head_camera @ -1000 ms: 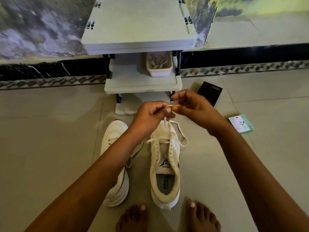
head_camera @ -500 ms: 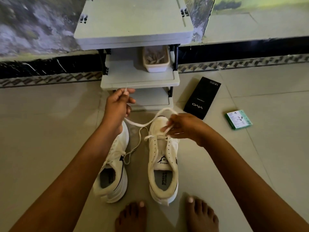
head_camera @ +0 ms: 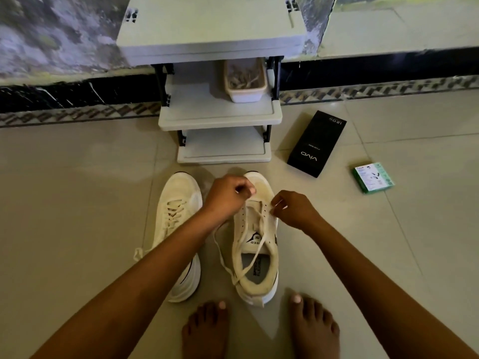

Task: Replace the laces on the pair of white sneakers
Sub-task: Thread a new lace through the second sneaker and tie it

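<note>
Two white sneakers stand side by side on the tiled floor, toes pointing away from me. The left sneaker (head_camera: pixel 178 218) is laced, and my forearm hides its heel. The right sneaker (head_camera: pixel 256 244) has most eyelets bare. Its white lace (head_camera: pixel 248 255) runs loose from the toe end down across the tongue and over the shoe's left side. My left hand (head_camera: pixel 228 198) pinches the lace above the front eyelets. My right hand (head_camera: pixel 293 211) pinches the lace at the shoe's right edge.
A grey three-tier shelf unit (head_camera: pixel 220 117) stands just beyond the shoes, with a small white tub (head_camera: pixel 245 81) on its middle tier. A black box (head_camera: pixel 316 143) and a small green box (head_camera: pixel 373 177) lie on the floor to the right. My bare feet (head_camera: pixel 259 330) are behind the heels.
My left hand came back from up near the shelf to the right sneaker's toe. The lace, then stretched between my hands, now lies slack over the shoe. Fewer eyelets are laced.
</note>
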Demonstrator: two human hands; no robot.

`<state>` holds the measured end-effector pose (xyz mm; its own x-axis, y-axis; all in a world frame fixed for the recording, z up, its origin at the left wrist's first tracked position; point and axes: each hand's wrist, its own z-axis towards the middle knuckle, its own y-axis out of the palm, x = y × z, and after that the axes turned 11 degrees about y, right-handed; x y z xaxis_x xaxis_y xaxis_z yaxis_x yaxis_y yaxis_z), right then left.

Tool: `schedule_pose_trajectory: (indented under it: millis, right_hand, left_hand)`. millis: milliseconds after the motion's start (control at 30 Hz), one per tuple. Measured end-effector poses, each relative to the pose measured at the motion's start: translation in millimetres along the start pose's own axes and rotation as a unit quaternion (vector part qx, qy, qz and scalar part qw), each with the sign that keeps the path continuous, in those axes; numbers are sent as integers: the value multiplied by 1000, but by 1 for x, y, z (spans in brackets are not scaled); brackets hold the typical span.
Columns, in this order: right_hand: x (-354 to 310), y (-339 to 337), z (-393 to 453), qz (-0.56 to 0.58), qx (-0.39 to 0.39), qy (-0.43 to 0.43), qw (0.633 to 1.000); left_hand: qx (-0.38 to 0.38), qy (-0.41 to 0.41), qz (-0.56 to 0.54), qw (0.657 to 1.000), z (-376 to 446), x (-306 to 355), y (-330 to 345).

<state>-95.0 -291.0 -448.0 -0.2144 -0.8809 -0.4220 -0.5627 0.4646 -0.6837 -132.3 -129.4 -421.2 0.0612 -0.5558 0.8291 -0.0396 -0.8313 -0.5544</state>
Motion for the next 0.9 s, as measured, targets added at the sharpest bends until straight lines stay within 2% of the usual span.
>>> schedule_pose_trajectory:
  millis: [100, 300, 400, 500, 633, 767, 900]
  right_hand:
    - [-1, 6, -1, 85, -15, 23, 996]
    - [-8, 13, -2, -4, 14, 17, 1000]
    - [-7, 10, 0, 39, 25, 13, 999]
    - [1, 7, -2, 124, -9, -2, 992]
    - [11, 6, -3, 163, -36, -27, 986]
    - [17, 5, -4, 213, -63, -34, 974]
    - [21, 6, -1, 198, -64, -55, 977]
  left_hand:
    - [-23, 25, 70, 997, -4, -6, 19]
    - [-45, 4, 230, 972, 1, -9, 35]
    - [-52, 9, 286, 957, 1, -8, 40]
    - [-44, 3, 284, 958, 2, -10, 42]
    - [-54, 0, 259, 964, 6, -7, 46]
    - [-44, -43, 167, 984, 7, -9, 47]
    - [1, -90, 78, 993, 4, -9, 52]
